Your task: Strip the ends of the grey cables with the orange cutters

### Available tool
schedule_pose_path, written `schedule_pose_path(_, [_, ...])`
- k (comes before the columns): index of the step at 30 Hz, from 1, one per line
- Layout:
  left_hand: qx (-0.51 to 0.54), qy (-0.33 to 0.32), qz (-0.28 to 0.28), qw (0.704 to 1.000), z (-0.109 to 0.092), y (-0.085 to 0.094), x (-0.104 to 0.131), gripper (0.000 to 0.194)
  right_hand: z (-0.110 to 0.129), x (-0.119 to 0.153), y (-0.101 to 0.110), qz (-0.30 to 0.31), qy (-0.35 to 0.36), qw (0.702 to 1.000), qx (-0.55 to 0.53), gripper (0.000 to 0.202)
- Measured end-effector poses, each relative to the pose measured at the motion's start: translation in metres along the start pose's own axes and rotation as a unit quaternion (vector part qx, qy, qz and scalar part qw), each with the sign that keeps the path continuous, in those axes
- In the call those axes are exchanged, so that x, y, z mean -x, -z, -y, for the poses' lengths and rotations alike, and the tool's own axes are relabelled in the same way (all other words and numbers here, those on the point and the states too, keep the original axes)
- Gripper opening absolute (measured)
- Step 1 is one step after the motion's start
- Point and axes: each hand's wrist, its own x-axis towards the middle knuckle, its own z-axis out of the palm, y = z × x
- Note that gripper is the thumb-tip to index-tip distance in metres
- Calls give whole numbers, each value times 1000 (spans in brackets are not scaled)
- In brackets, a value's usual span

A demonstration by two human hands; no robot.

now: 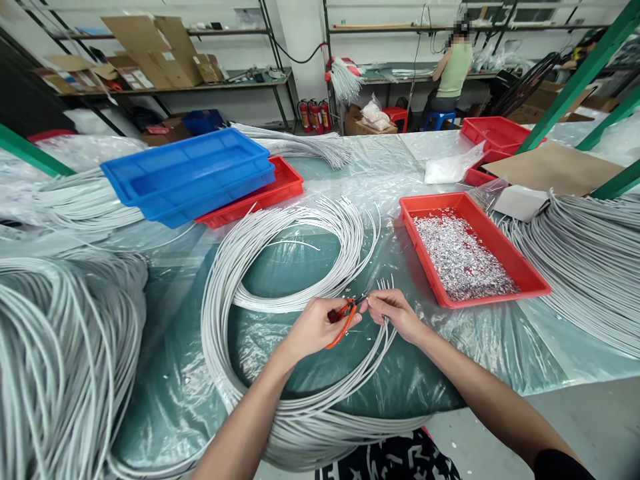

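Observation:
My left hand [316,328] is closed around small orange-handled pliers [343,329], whose dark jaws point right towards the fingertips of my other hand. My right hand [395,313] grips a few thin grey-white cables [384,341], their ends sticking up past the fingers. The pliers' tip meets the right fingertips; what sits between the jaws is too small to make out. Both hands are above a large coil of cables [215,313] that loops over the table in front of me.
Right of my hands stands a red tray [533,288] of small shiny metal pieces. More cable bundles [60,347] lie left and far right. Stacked blue trays [185,167] stand at the back left. Green posts [580,73] rise at the right. A person [453,70] sits further back.

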Motion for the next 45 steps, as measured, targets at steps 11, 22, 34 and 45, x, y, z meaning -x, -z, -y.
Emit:
schedule_pose_path(11, [2, -4, 10, 1000, -1, 0, 1, 41, 0, 0, 0, 1, 0, 1000, 17, 37])
schedule_pose_path(22, [29, 10, 19, 999, 0, 0, 1, 40, 2, 0, 1, 14, -6, 1000, 23, 37])
schedule_pose_path(34, [48, 10, 21, 999, 3, 1, 1, 43, 8, 0, 0, -30, 34, 996, 71, 34])
schedule_pose_path(45, [97, 37, 42, 994, 3, -1, 3, 46, 7, 7, -6, -110, 123, 975, 148, 18])
